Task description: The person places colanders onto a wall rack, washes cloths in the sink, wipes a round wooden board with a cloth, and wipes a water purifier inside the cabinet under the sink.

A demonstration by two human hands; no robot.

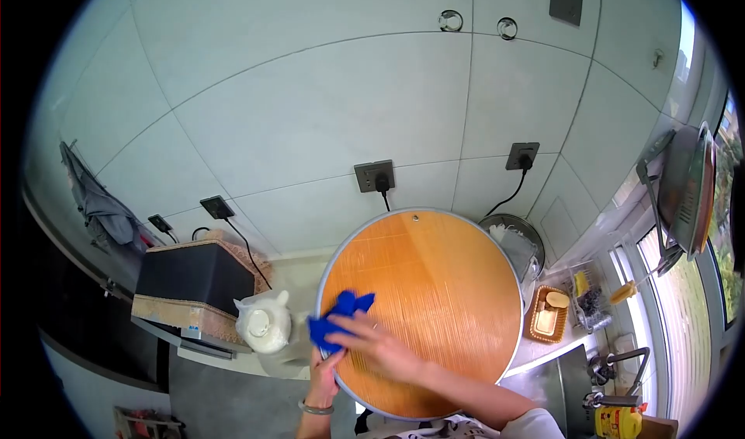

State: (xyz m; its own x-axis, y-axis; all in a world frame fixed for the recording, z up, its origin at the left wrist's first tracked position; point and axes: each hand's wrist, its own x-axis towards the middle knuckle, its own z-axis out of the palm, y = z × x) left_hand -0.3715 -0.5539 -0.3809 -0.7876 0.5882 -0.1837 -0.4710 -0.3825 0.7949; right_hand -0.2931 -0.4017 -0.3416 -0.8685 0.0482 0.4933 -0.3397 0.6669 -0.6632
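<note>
A large round wooden board (442,284) with a grey rim stands tilted in front of me. My right hand (376,347), slightly blurred, presses a bunched blue cloth (339,319) against the left part of its surface. At the board's lower left edge, my left hand (324,377) grips the rim, just under the cloth. A bracelet sits on the left wrist. The board's lower part is close to my body, and the fingers behind the rim are hidden.
Left of the board, a white plastic bag (264,324) is on the counter near a dark boxy appliance (194,280). To the right are a brown basket (548,315), a sink faucet (640,365) and a yellow container (618,422). Plugged sockets (375,176) line the tiled wall.
</note>
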